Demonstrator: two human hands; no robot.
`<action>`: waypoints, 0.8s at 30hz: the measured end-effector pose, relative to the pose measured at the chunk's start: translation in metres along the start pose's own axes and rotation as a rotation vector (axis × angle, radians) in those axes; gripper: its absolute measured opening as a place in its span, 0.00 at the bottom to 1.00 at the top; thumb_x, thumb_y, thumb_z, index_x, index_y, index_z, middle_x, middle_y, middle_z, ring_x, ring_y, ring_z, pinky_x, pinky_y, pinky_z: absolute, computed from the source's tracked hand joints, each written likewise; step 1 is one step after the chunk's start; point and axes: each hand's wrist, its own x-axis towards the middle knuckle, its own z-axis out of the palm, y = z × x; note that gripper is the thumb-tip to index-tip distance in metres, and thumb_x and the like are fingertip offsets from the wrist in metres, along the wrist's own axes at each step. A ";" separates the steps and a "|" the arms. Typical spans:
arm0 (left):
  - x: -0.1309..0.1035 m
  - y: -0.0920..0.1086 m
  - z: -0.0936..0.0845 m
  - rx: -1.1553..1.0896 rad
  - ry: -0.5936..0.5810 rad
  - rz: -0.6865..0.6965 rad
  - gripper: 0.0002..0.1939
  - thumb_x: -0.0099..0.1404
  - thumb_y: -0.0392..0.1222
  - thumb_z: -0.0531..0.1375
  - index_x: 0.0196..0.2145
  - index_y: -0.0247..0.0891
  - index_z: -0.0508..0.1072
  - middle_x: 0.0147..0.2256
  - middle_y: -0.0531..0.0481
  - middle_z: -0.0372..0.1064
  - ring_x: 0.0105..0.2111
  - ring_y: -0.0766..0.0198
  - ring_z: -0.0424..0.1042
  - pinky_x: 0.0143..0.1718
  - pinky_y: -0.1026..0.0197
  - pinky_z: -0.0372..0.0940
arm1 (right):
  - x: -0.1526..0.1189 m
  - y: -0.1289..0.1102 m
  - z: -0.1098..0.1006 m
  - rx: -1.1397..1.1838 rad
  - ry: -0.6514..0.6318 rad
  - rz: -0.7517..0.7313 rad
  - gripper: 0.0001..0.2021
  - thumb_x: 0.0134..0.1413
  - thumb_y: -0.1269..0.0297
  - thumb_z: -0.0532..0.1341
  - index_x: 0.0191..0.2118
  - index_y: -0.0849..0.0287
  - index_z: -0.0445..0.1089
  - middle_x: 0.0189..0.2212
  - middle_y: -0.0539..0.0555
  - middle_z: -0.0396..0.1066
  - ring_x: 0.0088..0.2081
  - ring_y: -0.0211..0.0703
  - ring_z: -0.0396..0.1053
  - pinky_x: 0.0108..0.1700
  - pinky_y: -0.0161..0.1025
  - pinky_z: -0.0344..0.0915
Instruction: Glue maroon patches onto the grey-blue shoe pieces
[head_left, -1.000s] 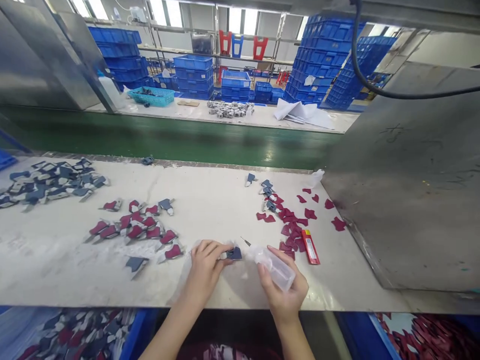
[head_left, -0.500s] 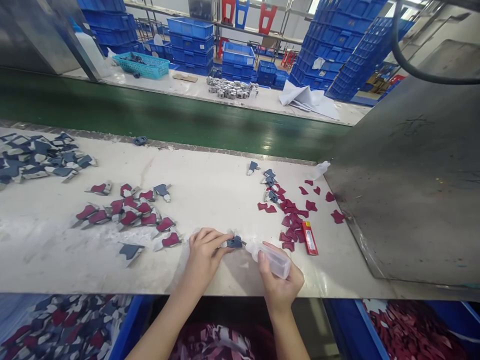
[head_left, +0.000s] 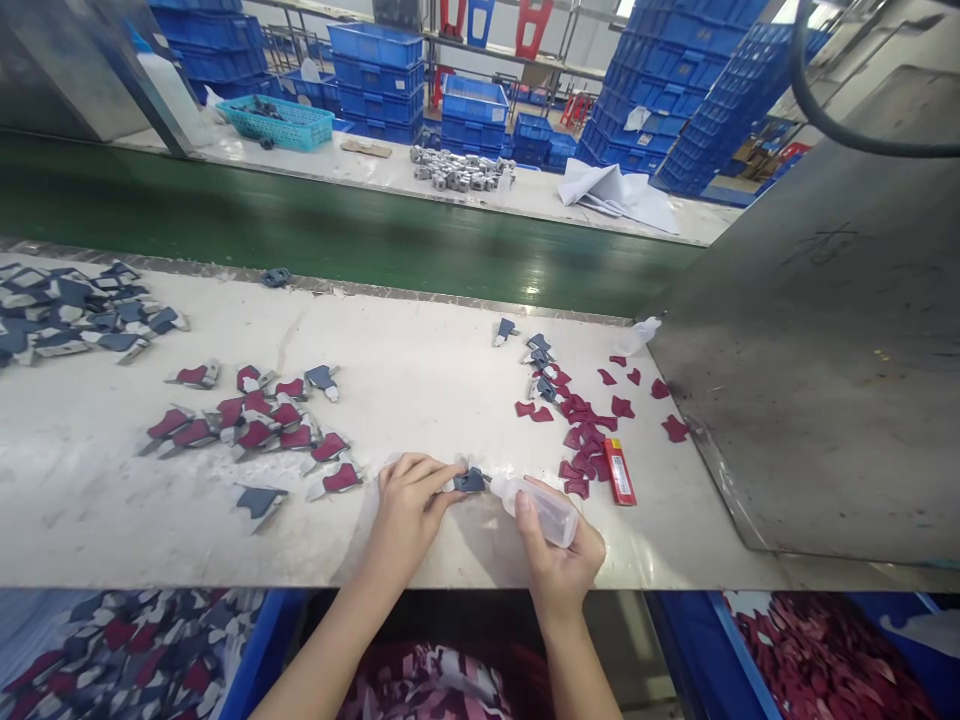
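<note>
My left hand [head_left: 411, 505] pinches a dark blue and grey part [head_left: 469, 481] just above the white tabletop. In my right hand [head_left: 561, 570] is a translucent squeeze bottle [head_left: 551, 515], tilted so that its thin dark tip meets or nearly meets the part's right side. Right of the bottle lie dark red pieces [head_left: 585, 430] and a red and yellow packet [head_left: 619, 472]. A few blue-grey parts [head_left: 538, 352] rest behind them. Parts with red inlays [head_left: 257, 434] are spread to the left of my left hand.
More blue-grey parts [head_left: 71, 310] pile up at the far left. A green strip [head_left: 360, 235] runs behind the table. A metal panel [head_left: 825, 350] stands at the right. Below the front edge are bins of assembled parts [head_left: 135, 650] and red pieces [head_left: 825, 660].
Both hands keep nearly the same pose, with the bottle still at the part. The whole view has shifted slightly.
</note>
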 end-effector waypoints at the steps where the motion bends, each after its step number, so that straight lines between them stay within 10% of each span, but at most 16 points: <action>1: 0.000 0.000 0.000 0.000 -0.001 -0.002 0.10 0.64 0.37 0.64 0.43 0.47 0.78 0.39 0.52 0.79 0.44 0.54 0.70 0.45 0.50 0.55 | 0.000 0.000 0.000 0.002 0.002 0.002 0.10 0.53 0.61 0.66 0.38 0.62 0.78 0.31 0.57 0.79 0.30 0.48 0.78 0.32 0.39 0.74; 24: -0.001 0.000 0.002 0.004 0.016 -0.009 0.09 0.65 0.38 0.62 0.42 0.47 0.78 0.39 0.51 0.79 0.44 0.53 0.70 0.45 0.49 0.55 | -0.005 0.002 -0.003 -0.023 0.043 0.046 0.11 0.54 0.59 0.66 0.37 0.62 0.78 0.31 0.57 0.79 0.31 0.50 0.77 0.33 0.40 0.74</action>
